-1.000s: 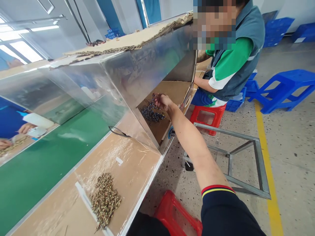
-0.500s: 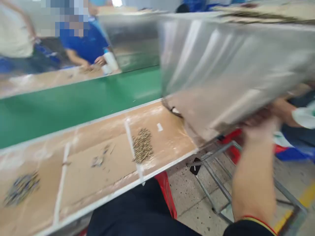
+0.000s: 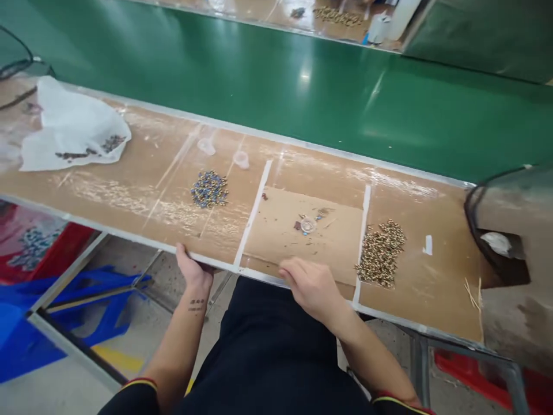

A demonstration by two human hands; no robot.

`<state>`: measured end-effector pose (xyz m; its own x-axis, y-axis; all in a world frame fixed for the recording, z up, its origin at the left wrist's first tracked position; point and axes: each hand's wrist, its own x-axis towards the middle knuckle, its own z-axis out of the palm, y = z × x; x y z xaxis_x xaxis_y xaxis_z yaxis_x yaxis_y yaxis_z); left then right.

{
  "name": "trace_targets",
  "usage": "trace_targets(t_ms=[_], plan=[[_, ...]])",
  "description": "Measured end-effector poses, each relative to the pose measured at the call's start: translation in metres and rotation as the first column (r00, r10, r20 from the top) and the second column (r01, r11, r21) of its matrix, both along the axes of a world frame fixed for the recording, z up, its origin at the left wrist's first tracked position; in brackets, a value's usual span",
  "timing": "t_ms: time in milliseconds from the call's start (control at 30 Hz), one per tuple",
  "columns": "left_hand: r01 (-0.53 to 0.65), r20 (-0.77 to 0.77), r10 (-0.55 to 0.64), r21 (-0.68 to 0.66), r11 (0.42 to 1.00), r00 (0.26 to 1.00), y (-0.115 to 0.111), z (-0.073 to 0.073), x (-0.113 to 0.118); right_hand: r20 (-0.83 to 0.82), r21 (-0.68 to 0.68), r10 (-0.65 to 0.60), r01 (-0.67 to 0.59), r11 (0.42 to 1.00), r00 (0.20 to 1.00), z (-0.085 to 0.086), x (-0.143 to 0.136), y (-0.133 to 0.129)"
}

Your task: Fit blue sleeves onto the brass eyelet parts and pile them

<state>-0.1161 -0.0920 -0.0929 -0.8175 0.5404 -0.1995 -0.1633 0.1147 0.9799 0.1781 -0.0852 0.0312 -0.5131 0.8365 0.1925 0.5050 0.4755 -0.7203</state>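
Note:
My left hand (image 3: 195, 270) grips the front edge of the workbench (image 3: 129, 233), thumb on top and the other fingers hidden beneath. Over the front edge of a cardboard sheet (image 3: 276, 230) is my right hand (image 3: 309, 282), its fingers curled together; what they hold, if anything, is hidden. A small round clear piece (image 3: 307, 225) lies on the sheet among dark bits. Right of a white tape strip sits a pile of brass-coloured parts (image 3: 382, 253). Blue and brass parts (image 3: 209, 189) form another pile left of the sheet.
A green belt (image 3: 259, 75) runs behind the bench. At the left lie a white bag (image 3: 82, 127) and a red crate (image 3: 64, 248) below. Black cable (image 3: 470, 213) and a metal panel (image 3: 518, 230) stand right. Metal frames are under the bench.
The view has swung left and down to the bench. My left hand and the white bag have come into view. My right arm has moved from beneath the metal panel to the cardboard sheet.

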Motion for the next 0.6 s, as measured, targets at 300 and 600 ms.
trace_targets(t_ms=[300,600], plan=[[0.256,-0.921,-0.029,0.078,0.964,0.39,-0.041,0.043,0.016,0.524,-0.015,0.063,-0.064,0.998,0.849,-0.008,-0.045,0.044],[0.77,-0.844,-0.525,-0.404,0.493,-0.108,0.038,0.081,0.06,0.089,0.348,-0.439,0.385,0.855,0.894,0.023,0.059,0.035]])
